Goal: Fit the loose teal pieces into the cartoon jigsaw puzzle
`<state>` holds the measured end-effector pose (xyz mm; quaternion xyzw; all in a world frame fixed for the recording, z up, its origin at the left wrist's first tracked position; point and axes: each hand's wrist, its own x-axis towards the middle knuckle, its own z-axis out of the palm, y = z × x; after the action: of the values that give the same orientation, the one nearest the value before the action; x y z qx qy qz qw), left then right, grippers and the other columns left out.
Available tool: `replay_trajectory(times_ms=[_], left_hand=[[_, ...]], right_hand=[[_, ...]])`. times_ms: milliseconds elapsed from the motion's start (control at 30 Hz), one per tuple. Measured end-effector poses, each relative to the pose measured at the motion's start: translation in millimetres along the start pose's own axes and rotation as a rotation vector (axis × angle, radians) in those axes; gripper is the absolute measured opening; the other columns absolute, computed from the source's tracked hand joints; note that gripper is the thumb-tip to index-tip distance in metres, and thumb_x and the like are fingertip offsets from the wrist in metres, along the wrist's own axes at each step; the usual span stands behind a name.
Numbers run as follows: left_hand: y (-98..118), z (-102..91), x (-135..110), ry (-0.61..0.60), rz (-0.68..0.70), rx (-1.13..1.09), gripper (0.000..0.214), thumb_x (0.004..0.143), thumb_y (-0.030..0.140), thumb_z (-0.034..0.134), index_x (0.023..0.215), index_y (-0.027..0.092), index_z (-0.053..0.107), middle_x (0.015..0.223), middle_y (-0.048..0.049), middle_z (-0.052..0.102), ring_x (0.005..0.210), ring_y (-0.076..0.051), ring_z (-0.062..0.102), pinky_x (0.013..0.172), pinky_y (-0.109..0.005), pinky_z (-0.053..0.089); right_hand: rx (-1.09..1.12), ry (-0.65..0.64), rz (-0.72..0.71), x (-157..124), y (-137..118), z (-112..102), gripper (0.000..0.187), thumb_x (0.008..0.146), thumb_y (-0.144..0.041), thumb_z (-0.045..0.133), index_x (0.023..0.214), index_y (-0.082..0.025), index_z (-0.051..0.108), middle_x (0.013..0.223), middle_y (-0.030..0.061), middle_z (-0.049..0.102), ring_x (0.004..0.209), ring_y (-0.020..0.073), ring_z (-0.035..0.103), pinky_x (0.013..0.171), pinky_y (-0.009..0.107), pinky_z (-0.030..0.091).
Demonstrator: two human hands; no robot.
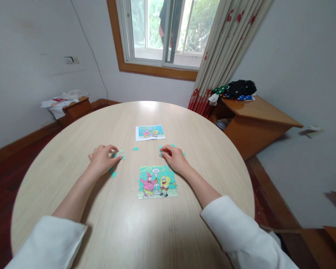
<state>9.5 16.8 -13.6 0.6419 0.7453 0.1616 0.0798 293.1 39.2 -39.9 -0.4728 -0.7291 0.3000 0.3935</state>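
A small cartoon jigsaw puzzle (156,182) lies mostly assembled on the round wooden table (128,228), between my two arms. My left hand (102,158) rests to its upper left, fingers curled in a pinch over loose teal puzzle pieces (120,154). My right hand (173,157) sits just above the puzzle's top right corner, fingers curled down onto more teal pieces (161,149). One single piece (135,149) lies between the hands. A printed reference picture (150,132) lies farther back.
A low wooden desk (257,116) with dark clothes (239,89) stands at the right by a floral curtain (226,48). Another low stand with papers (65,102) sits at the left wall. A window (168,30) is behind the table.
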Motion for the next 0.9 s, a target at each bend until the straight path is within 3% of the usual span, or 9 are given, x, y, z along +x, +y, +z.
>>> replay_trajectory(times_ms=[200, 367, 467, 567, 900], left_hand=[[5, -2.4, -2, 0.036, -0.02, 0.023, 0.038, 0.072, 0.043, 0.063, 0.102, 0.021, 0.066, 0.104, -0.0141, 0.063, 0.107, -0.035, 0.053, 0.083, -0.044, 0.039], [12, 5.4, -7, 0.088, 0.143, 0.057, 0.043, 0.081, 0.022, 0.044, 0.117, 0.025, 0.066, 0.117, -0.0142, 0.055, 0.109, -0.032, 0.049, 0.087, -0.045, 0.037], [21, 13.6, -11, 0.031, 0.266, 0.15, 0.051, 0.081, 0.021, 0.041, 0.127, 0.032, 0.06, 0.129, -0.0134, 0.047, 0.11, -0.034, 0.046, 0.088, -0.049, 0.036], [28, 18.4, -12, -0.027, 0.312, 0.183, 0.048, 0.083, 0.024, 0.038, 0.123, 0.032, 0.063, 0.13, -0.0137, 0.047, 0.108, -0.035, 0.045, 0.088, -0.051, 0.035], [30, 16.8, -11, -0.045, 0.332, 0.17, 0.047, 0.082, 0.022, 0.036, 0.119, 0.025, 0.066, 0.124, -0.0117, 0.057, 0.106, -0.033, 0.046, 0.086, -0.047, 0.035]], right_hand=[[-0.022, 0.001, -0.007, 1, 0, 0, 0.013, 0.079, -0.011, 0.054, 0.084, -0.016, 0.065, 0.074, 0.0032, 0.069, 0.069, 0.0144, 0.065, 0.07, 0.029, 0.049], [-0.032, 0.008, -0.018, 1, 2, 1, 0.013, 0.078, -0.012, 0.054, 0.084, -0.016, 0.065, 0.073, 0.0025, 0.069, 0.068, 0.0138, 0.063, 0.069, 0.029, 0.049], [-0.03, 0.01, -0.026, 1, 3, 1, 0.014, 0.078, -0.013, 0.054, 0.084, -0.017, 0.066, 0.072, 0.0018, 0.069, 0.067, 0.0133, 0.063, 0.068, 0.028, 0.049], [-0.049, 0.009, -0.032, 1, 2, 0, 0.015, 0.079, -0.013, 0.054, 0.085, -0.017, 0.066, 0.074, 0.0023, 0.069, 0.068, 0.0138, 0.063, 0.068, 0.028, 0.049], [-0.104, 0.009, -0.054, 0, 0, -4, 0.017, 0.08, -0.012, 0.053, 0.084, -0.018, 0.067, 0.083, 0.0049, 0.072, 0.075, 0.016, 0.065, 0.078, 0.033, 0.05]])
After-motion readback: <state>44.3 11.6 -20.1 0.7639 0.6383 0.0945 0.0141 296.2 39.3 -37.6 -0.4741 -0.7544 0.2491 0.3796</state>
